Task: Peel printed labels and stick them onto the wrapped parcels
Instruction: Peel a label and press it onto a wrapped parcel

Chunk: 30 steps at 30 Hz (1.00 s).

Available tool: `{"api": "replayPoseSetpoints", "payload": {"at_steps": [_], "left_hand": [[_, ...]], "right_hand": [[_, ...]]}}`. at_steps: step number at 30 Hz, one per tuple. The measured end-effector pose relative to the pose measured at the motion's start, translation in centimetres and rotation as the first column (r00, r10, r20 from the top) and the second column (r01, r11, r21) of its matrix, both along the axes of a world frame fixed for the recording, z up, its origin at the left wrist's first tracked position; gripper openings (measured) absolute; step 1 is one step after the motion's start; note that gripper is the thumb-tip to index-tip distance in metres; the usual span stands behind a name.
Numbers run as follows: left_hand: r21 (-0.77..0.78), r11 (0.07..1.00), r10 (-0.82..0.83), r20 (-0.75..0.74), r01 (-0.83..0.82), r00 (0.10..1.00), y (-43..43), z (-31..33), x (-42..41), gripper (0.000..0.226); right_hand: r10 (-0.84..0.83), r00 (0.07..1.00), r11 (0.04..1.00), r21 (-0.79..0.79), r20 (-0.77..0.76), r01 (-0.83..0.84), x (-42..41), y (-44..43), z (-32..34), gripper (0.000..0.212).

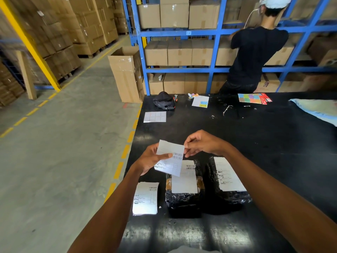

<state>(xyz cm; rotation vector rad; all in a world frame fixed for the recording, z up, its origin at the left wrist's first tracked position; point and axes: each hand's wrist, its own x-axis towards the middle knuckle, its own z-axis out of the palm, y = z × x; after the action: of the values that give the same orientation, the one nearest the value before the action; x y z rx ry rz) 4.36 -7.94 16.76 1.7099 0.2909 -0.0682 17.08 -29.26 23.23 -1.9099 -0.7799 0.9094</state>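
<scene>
I hold a white printed label [170, 157] with a barcode in the air above the black table [273, 143]. My left hand [152, 158] grips its left side, thumb across the front. My right hand [202, 143] pinches its right edge. Below it lie two parcels in black wrap, side by side. The middle parcel [184, 199] carries a white label [185, 178]. The right parcel [228, 198] carries a longer white label [228, 174]. Another printed label [145, 198] lies flat on the table left of the parcels.
A black cap [164, 102], a grey sheet of squares [155, 116], a white note [200, 101], a coloured card [252, 98] and a pale blue cloth [317, 109] lie at the table's far side. A person in black stands at the blue racks [215, 70]. An open carton [125, 73] stands on the floor.
</scene>
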Motion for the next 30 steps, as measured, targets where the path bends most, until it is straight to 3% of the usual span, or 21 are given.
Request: {"api": "replayPoseSetpoints", "payload": {"at_steps": [3, 6, 8, 10, 13, 26, 30], "left_hand": [[0.056, 0.994, 0.090, 0.028, -0.091, 0.996, -0.3, 0.2, 0.1, 0.050], [0.151, 0.941, 0.282, 0.145, -0.303, 0.949, -1.2, 0.1, 0.4, 0.066], [0.200, 0.906, 0.326, 0.235, -0.374, 0.915, -1.9, 0.0, 0.6, 0.051], [0.168, 0.957, 0.194, 0.233, -0.236, 0.953, -2.8, 0.7, 0.5, 0.024], [0.074, 0.995, 0.054, 0.193, -0.070, 0.980, -3.8, 1.8, 0.3, 0.033], [-0.004, 0.997, 0.081, 0.201, -0.082, 0.976, -3.8, 2.8, 0.5, 0.022], [-0.103, 0.983, 0.166, 0.150, -0.152, 0.975, -3.8, 2.6, 0.8, 0.024]], "right_hand": [[-0.001, 1.000, 1.000, 0.016, -0.014, 0.001, -0.2, 0.0, 0.1, 0.019], [-0.009, 1.000, 0.999, 0.043, -0.019, 0.009, -0.5, 0.2, 0.1, 0.017], [-0.015, 1.000, 0.997, 0.077, -0.019, 0.017, -0.8, 0.6, 0.1, 0.018], [-0.024, 0.999, 0.993, 0.111, -0.030, 0.028, -1.2, 1.1, 0.0, 0.024], [-0.037, 0.999, 0.989, 0.139, -0.034, 0.041, -1.4, 1.6, -0.2, 0.027], [-0.081, 0.994, 0.993, 0.089, 0.067, 0.075, -1.0, 1.6, -0.9, 0.014], [-0.219, 0.973, 0.969, 0.134, 0.067, 0.209, -0.8, 1.4, -1.0, 0.011]]}}
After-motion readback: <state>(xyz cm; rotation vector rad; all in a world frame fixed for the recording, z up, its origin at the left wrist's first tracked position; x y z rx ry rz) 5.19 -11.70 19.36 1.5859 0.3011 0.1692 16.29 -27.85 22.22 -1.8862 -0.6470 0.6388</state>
